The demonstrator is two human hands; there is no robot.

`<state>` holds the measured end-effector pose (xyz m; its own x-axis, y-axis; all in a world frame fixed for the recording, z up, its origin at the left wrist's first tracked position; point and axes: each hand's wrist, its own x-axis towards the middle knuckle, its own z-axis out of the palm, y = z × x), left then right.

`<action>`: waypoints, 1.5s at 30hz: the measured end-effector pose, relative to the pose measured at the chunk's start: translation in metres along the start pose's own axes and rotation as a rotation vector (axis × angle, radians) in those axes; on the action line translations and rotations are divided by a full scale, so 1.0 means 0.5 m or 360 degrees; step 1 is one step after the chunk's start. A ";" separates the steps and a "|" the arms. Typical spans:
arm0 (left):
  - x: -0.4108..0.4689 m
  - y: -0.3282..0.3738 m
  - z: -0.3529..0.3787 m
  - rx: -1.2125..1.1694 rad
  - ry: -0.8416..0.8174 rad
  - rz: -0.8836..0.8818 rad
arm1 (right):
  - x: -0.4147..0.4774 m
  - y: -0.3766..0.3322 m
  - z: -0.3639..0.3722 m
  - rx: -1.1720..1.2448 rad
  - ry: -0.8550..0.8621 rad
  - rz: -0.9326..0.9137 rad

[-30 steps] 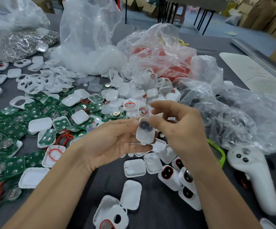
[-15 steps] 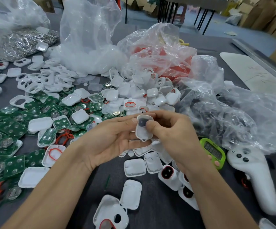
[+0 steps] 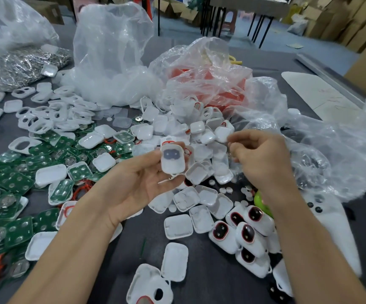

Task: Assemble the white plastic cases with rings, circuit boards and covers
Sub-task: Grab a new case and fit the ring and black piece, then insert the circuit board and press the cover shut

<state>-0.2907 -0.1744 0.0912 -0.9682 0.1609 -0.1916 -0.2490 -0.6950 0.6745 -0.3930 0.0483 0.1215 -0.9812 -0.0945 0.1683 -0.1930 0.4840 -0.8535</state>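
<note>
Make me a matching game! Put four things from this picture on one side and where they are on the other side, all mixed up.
Things:
1. white case
2. green circuit boards
3. white controller
4. silver heap

Places:
A. lying at the far right
B. held in the left hand
C. far back on the left
D. spread out on the near left

Pairs: 1-B, 2-D, 3-A, 4-C

The bench (image 3: 210, 279) has a bare patch at 6 o'clock. At 9 o'clock green boards (image 3: 17, 185) cover it. A heap of white cases (image 3: 208, 137) sits at 12, with big plastic bags (image 3: 111, 62) behind. More bags crowd 3 o'clock. At 4 o'clock lie finished cases (image 3: 250, 233).
</note>
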 end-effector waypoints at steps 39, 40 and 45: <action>-0.019 0.067 -0.051 -0.0401 0.0209 0.0263 | -0.033 -0.110 0.164 -0.1160 -0.0777 -0.0255; -0.018 0.065 -0.049 -0.0380 0.0206 0.0259 | -0.033 -0.108 0.160 -0.1170 -0.0777 -0.0201; -0.019 0.061 -0.046 -0.0351 0.0168 0.0251 | -0.030 -0.111 0.150 -0.1300 -0.0767 -0.0126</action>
<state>-0.2886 -0.2132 0.0968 -0.9837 -0.0270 -0.1778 -0.0732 -0.8429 0.5330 -0.3677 -0.0422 0.1292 -0.8953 -0.4133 -0.1661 -0.3777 0.9020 -0.2090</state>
